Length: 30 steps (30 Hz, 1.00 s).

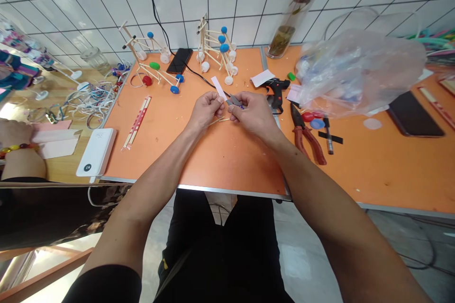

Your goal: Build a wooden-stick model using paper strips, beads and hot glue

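My left hand [206, 110] and my right hand [250, 112] meet above the orange table [185, 161]. The fingers of my left hand pinch a white paper strip [218, 87]. A small grey metal piece [233, 100] sits between my fingertips, held by my right hand; its exact form is partly hidden. Below my hands lie thin wooden sticks [217, 121]. Behind them, a black cable [201, 75] crosses the table.
Stick models with blue wheels [216, 52] stand behind my hands. To the right are a black glue gun [275, 94], red-handled pliers [307, 135] and a plastic bag [359, 73]. At left, a co-worker's hand [16, 135] with a beaded bracelet rests beside a white power bank [95, 151].
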{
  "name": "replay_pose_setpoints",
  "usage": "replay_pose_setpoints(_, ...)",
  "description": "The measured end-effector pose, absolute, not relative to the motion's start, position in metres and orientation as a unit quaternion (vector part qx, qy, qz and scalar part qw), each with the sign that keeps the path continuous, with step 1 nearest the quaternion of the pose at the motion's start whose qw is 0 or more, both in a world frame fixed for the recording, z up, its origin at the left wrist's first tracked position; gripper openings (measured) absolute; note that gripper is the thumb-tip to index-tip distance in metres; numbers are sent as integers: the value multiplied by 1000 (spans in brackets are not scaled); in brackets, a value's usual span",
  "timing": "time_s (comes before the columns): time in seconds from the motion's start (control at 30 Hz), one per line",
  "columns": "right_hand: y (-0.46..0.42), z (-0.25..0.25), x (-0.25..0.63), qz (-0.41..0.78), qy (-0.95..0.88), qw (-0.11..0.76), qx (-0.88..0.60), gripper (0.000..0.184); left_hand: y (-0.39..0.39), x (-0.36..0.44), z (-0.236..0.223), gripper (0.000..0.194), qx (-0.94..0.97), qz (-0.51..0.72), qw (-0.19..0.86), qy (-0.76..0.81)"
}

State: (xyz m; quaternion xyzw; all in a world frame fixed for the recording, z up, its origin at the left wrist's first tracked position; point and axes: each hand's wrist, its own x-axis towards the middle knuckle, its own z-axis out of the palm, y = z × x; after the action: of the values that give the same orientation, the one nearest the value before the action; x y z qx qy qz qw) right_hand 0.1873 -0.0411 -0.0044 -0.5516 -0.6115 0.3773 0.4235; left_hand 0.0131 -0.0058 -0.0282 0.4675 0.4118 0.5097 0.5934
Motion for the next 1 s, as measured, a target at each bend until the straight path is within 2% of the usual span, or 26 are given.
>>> replay_pose_setpoints(0.17, -43, 0, 187, 359, -626, 409, -559, 13, -3, 11, -31, 38, 480, 510, 593, 398)
replay_pose_setpoints(1.0, -42, 1, 191, 339, -650, 385, -561, 7, -1, 8, -33, 38, 489, 496, 593, 402)
